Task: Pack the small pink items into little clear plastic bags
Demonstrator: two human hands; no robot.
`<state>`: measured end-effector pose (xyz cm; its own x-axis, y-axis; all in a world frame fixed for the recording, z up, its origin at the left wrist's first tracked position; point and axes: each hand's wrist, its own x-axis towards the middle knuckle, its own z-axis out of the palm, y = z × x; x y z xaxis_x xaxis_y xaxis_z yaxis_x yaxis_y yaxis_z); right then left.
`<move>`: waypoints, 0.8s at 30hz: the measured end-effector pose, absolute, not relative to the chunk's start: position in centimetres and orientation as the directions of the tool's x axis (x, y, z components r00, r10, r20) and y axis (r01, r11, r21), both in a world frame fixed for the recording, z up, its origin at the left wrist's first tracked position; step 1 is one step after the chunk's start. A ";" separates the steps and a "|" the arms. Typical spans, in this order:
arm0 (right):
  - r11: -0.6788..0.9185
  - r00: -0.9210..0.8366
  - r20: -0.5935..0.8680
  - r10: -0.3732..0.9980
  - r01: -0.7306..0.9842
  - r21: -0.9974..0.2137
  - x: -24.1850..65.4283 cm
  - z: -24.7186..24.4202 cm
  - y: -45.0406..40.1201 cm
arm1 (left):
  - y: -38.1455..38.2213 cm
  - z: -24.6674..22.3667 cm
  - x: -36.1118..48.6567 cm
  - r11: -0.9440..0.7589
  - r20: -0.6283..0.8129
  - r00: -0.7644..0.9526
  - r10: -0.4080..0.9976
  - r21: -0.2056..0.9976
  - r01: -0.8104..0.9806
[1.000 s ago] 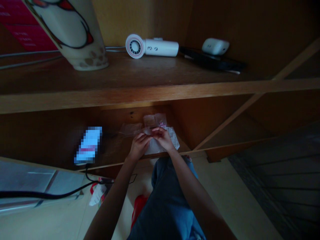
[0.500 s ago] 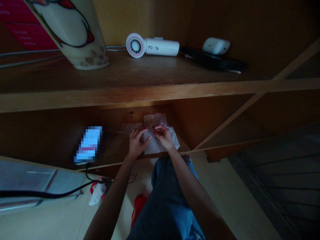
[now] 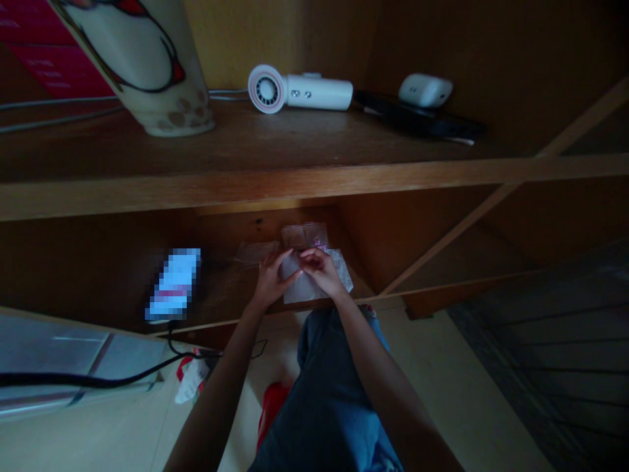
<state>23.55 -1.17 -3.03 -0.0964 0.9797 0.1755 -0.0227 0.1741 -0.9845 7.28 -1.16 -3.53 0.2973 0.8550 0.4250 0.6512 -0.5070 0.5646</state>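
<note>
On the lower shelf [image 3: 221, 288], a pale sheet [image 3: 302, 293] lies beneath the left hand [image 3: 271, 278], fingers parted, and the right hand [image 3: 322, 272], fingers bunched, whether round something I cannot tell; a stray knuckle could nudge the pink-speckled clear packet [image 3: 317, 233] just behind

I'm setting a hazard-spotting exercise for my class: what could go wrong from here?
1. The pale sheet under the left hand and right hand lies near the front of the lower shelf, so small things might fall.
2. Pink bits lie just beyond the right hand; a knock could scatter them, unless they are bagged, which is unclear.
3. The left forearm is close to the black cable and might snag it.
</note>
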 end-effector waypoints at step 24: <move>0.265 -0.096 0.264 0.960 0.002 -0.964 24.3 -3.5 -1.1 | -1.5 -3.2 7.4 -0.499 0.366 0.341 0.866 0.590 0.635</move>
<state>24.33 -1.07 -3.46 -0.0961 0.9597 0.2641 0.0020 0.2655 -0.9641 7.38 -1.54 -3.20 0.3410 0.8659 0.3659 0.6348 -0.4992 0.5898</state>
